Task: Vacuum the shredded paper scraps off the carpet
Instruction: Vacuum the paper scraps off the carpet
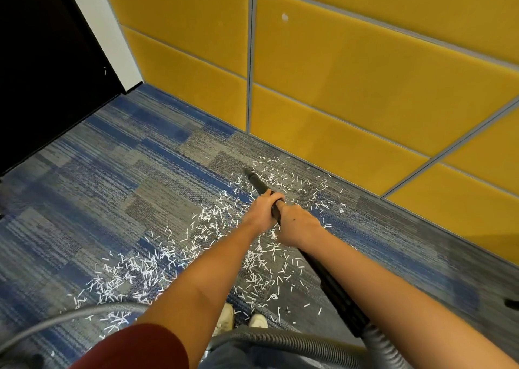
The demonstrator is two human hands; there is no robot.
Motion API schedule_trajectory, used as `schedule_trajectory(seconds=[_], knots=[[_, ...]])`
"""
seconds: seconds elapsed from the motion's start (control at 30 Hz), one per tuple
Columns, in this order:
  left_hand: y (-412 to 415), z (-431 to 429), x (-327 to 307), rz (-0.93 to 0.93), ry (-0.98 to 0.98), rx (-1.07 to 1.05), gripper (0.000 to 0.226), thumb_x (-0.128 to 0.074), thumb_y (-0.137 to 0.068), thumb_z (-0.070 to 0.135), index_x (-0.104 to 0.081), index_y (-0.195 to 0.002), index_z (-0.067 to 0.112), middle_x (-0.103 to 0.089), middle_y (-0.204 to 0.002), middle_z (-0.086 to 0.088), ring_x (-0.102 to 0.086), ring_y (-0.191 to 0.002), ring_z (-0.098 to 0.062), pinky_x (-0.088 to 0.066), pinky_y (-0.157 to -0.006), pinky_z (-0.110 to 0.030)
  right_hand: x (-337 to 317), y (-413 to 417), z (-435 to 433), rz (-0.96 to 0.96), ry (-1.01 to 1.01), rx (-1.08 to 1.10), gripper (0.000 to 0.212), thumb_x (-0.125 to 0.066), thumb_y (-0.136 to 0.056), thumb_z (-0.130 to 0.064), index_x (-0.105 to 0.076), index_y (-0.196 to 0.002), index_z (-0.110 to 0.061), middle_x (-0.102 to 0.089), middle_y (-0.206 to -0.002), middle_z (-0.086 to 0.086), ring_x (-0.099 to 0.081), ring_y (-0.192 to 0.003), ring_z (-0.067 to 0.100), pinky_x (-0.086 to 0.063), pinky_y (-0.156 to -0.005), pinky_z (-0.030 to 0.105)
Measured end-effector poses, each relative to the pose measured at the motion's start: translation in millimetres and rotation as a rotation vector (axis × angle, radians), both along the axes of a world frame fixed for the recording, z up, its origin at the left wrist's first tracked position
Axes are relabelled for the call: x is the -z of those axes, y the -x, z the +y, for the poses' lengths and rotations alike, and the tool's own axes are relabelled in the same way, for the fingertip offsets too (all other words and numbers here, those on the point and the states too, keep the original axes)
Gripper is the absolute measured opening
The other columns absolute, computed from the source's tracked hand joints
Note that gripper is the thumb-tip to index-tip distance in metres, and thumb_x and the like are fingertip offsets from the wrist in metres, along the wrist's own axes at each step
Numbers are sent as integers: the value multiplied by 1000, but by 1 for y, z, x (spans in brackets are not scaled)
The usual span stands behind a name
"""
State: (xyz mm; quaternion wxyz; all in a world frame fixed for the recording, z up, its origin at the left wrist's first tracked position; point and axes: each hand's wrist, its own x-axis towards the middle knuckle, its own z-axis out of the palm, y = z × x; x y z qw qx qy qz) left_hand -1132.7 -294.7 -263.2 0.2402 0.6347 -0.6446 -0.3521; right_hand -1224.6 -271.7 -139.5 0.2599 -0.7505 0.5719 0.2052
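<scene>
Floor: carpet (118,177) of blue and grey striped tiles, laid in mixed directions.

Walls: yellow padded wall panels (351,73) with thin grey seams run from 12 to 3 o'clock and meet the carpet along a diagonal line. A dark door (42,73) stands at 10 o'clock, with a white frame strip (109,39) beside it.

Paper scraps (134,273): short white slivers lie on the carpet in a loose band from 7 o'clock, past the person's shoes (224,318), up to about 1 o'clock near the base of the wall. They are densest at 7 to 8 o'clock and around the hands.

Vacuum wand (257,181): black tube pointing toward 12 o'clock. Its tip is at the far edge of the scraps; contact with the carpet looks likely but cannot be confirmed. A grey ribbed hose (280,337) joins it at 5 o'clock and curves across to 7 o'clock.

Left hand (261,208): fingers wrapped round the wand, forward of the other hand; red sleeve (140,346) on that arm.

Right hand (297,222): closed round the wand just behind, touching the left.
</scene>
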Motion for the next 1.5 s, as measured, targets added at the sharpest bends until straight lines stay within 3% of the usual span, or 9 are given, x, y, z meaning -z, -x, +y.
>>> schedule_trajectory(seconds=[0.13,0.23,0.43,0.6,0.73,0.8,1.0,1.23,1.5], knots=[[2,3,0,-34,9,17,35,-58,-80,-6,-62,-109,14,-55,-101,-10,-58,-85,-31,-49,-79,-42,-1,6,1,-5,-21,-20,52,-54,-87,-4,-35,-135,-11,-44,-96,5,-51,-83,23,-49,-74,31],[-2,9,2,-49,1,9,38,-60,-79,-4,-61,-111,15,-55,-105,-9,-58,-87,-30,-50,-81,-41,0,5,6,-19,-20,-48,53,-55,-88,-5,-35,-136,-13,-44,-96,5,-56,-89,26,-49,-74,32],[-18,20,7,-78,1,-95,38,-60,-81,-5,-62,-112,17,-55,-111,-5,-57,-91,-24,-49,-85,-41,1,-6,10,-45,-28,-113,50,-54,-88,-3,-37,-133,-12,-43,-94,5,-51,-81,23,-52,-77,32],[-32,22,6,-52,14,-160,38,-58,-79,-5,-63,-107,19,-57,-110,-13,-59,-93,-29,-49,-83,-39,-1,-18,5,-64,-32,-146,54,-54,-88,-4,-34,-137,-14,-52,-115,10,-59,-104,28,-52,-83,36],[-53,7,-3,-72,20,-185,32,-55,-82,-5,-62,-107,14,-59,-109,-14,-55,-108,-29,-42,-80,-28,-6,-37,-11,-77,-11,-182,58,-56,-89,-8,-32,-140,-15,-50,-121,11,-58,-107,29,-48,-81,35],[-69,-6,-5,-81,38,-190,32,-54,-82,-5,-61,-109,12,-59,-109,-15,-54,-109,-30,-42,-80,-30,-7,-52,-23,-86,-4,-189,59,-58,-88,-9,-31,-141,-15,-50,-122,11,-56,-110,29,-48,-82,36],[-119,-51,-6,-107,48,-169,35,-57,-77,-4,-62,-104,17,-56,-100,-9,-57,-86,-27,-48,-75,-40,-3,-99,-66,-101,25,-177,59,-57,-88,-7,-30,-141,-14,-50,-125,12,-55,-113,30,-48,-85,38],[-150,-93,3,-83,41,-184,34,-57,-80,-6,-63,-107,15,-58,-104,-9,-56,-91,-20,-47,-85,-37,3,-135,-110,-73,11,-194,55,-56,-89,-8,-34,-139,-12,-51,-122,10,-57,-109,28,-50,-85,37],[-144,-103,15,-50,42,-190,32,-62,-79,-2,-63,-104,18,-57,-98,-4,-57,-82,-21,-47,-78,-35,8,-131,-124,-55,-21,-190,61,-59,-87,-7,-31,-140,-13,-50,-120,9,-57,-107,27,-51,-86,36]])
